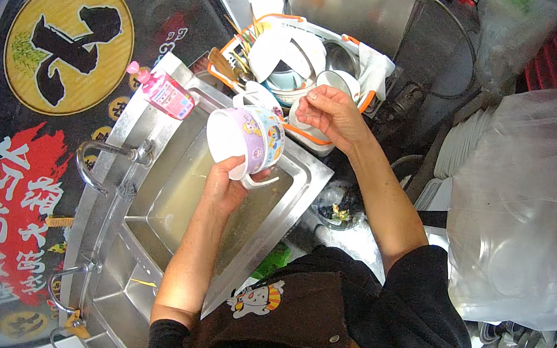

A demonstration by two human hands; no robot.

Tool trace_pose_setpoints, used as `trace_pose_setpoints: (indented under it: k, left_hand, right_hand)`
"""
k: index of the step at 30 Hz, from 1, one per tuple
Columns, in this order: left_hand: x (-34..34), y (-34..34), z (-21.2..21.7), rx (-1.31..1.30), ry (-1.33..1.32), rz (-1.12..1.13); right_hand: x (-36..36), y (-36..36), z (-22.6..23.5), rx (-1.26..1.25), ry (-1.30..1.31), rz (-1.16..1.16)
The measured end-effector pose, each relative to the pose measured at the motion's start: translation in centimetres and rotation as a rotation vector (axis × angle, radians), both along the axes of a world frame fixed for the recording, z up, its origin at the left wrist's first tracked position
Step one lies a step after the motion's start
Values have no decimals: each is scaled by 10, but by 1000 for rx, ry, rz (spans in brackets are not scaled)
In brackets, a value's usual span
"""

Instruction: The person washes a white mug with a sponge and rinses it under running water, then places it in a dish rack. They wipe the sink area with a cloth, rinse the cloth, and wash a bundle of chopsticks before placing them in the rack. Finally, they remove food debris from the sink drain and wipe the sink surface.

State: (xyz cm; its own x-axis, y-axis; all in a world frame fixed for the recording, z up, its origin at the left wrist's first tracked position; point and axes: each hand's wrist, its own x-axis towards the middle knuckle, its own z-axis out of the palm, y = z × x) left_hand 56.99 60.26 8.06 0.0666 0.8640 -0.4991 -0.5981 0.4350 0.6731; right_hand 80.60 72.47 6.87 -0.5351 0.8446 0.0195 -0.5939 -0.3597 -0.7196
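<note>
1. Over the sink: left hand closed on a purple mug, fingers around its lower side and handle, mug tipped on its side, white inside facing left.
2. Right hand just right of the mug, fingers curled loosely, tips touching a white bowl at the rack edge; can't tell if it grips it.
3. Rack: orange-and-white, behind the sink, stacked with white bowls and utensils.
4. Sink basin holds murky water; faucet on its left rim.
5. Pink bottle lies on the sink's far left corner.
6. Big clear plastic bag far right, well apart from both hands.
</note>
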Motion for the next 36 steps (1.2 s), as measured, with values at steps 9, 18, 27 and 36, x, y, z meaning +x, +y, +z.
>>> trace_pose_setpoints:
  k: [9,18,27,36]
  left_hand:
    - [14,66,22,96,350,22]
    - [49,147,10,919,1708,148]
    - [91,162,-15,1261,2280,97]
    - [111,140,-40,1246,2282,-17]
  right_hand:
    - [32,-21,-11,-184,-226,-288]
    - [56,-31,-23,-227,-179,-415]
    - [67,-44,-24,-135,-387,-493]
    - [59,-43,-27,-119,-420,-532]
